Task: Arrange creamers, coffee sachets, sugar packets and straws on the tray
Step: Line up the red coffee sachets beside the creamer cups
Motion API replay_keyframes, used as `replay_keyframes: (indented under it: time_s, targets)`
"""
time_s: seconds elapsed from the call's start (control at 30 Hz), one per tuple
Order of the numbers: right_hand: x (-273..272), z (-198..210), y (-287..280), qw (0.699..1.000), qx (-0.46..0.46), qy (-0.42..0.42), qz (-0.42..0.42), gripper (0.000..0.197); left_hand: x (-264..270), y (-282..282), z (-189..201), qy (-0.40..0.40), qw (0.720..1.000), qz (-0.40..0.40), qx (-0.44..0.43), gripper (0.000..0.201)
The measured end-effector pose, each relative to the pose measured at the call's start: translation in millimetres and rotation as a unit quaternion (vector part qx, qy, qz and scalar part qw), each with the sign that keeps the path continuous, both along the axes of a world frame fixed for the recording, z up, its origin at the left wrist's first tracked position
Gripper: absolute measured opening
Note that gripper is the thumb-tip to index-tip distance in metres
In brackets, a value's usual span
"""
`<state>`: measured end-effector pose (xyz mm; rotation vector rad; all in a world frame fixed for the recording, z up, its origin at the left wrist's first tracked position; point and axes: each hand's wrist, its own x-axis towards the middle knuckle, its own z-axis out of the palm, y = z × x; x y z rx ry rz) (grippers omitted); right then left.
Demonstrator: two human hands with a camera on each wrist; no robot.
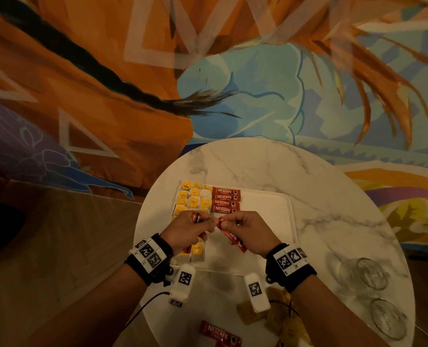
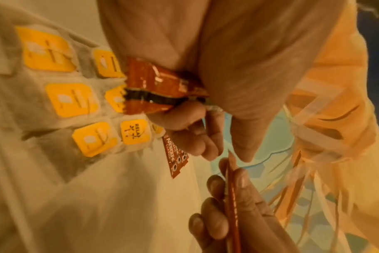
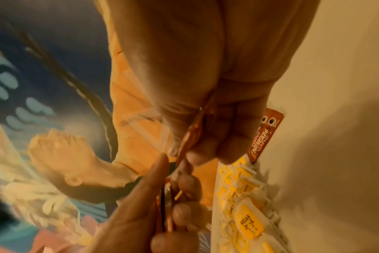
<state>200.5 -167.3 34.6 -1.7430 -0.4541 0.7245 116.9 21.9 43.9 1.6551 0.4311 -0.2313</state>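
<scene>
A white tray [image 1: 270,216] lies on the round marble table. Yellow-labelled packets [image 1: 193,196] fill the tray's left side, and several red Nescafe sachets [image 1: 225,200] lie in a row beside them. My left hand [image 1: 190,229] hovers over the packets and grips a small bunch of red sachets [image 2: 158,89]. My right hand [image 1: 243,229] pinches one red sachet [image 1: 233,237] between thumb and fingers, slanting back toward my wrist. The two hands meet at that sachet's far tip. In the right wrist view the pinched sachet [image 3: 193,137] shows edge-on.
One loose Nescafe sachet [image 1: 219,334] lies on the table near me. Brown packets [image 1: 270,314] sit near my right wrist. Two glasses [image 1: 368,272] stand at the right edge. A colourful mural wall rises behind the table.
</scene>
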Motion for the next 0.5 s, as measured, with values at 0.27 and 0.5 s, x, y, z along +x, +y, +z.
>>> replay_keyframes:
  time_s: [0.27, 0.5]
  targets:
    - [2.9, -4.0, 0.7, 1.000, -0.003, 0.000, -0.015, 0.017, 3.7, -1.2, -1.4, -0.015, 0.999, 0.033, 0.021, 0.012]
    - [17.3, -22.6, -7.9, 0.996, -0.035, -0.029, -0.072, 0.006, 5.6, 4.0, -11.8, 0.020, 0.993, 0.111, -0.027, 0.010]
